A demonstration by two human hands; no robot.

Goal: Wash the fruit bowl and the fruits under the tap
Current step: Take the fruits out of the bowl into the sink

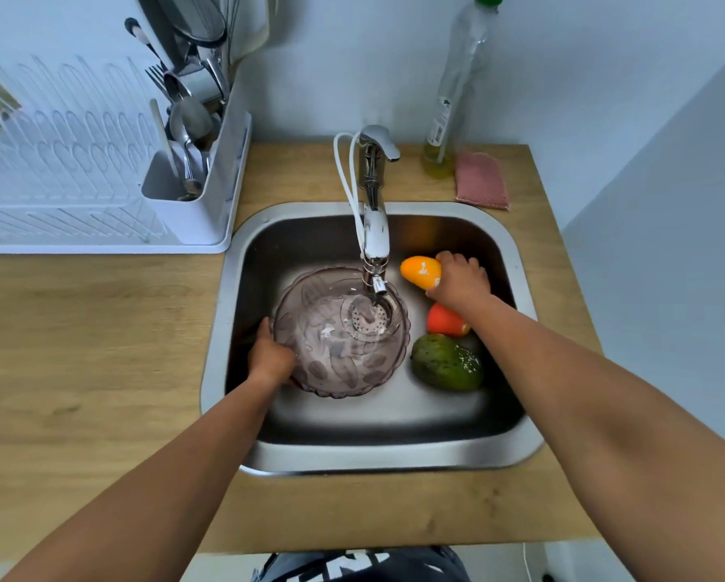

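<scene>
Head view: the fruit bowl [340, 333], a translucent purple-tinted dish with a scalloped rim and leaf pattern, sits in the sink [516, 254] left of centre, directly under the spout of the tap [375, 233]. Water runs from the spout into the bowl near its 1 o'clock edge. My left hand [270, 354] grips the bowl rim at its 8 o'clock side, fingers closed around the edge, thumb on the upper face.

Three fruits lie in the right half of the basin, at 3 o'clock from the bowl. The yellow-orange fruit [420, 271] is farthest back; my right hand [461, 283] is closed over its right end, fingers curled around it. The red-orange fruit [445, 320] lies just in front, partly hidden by my right wrist. The green fruit [447, 362] lies nearest me, just beside the bowl's 3 o'clock rim; I cannot tell whether the two touch.

Outward from the sink, on the wooden counter [100, 329]: a pink cloth [480, 180] at 1 o'clock, touching the sink edge at one corner; a clear bottle [457, 86] with a green cap just left of the cloth, against the wall; a white dish rack [100, 161] at 10 o'clock, its cutlery compartment [172, 174] holding spoons and forks upright.
</scene>
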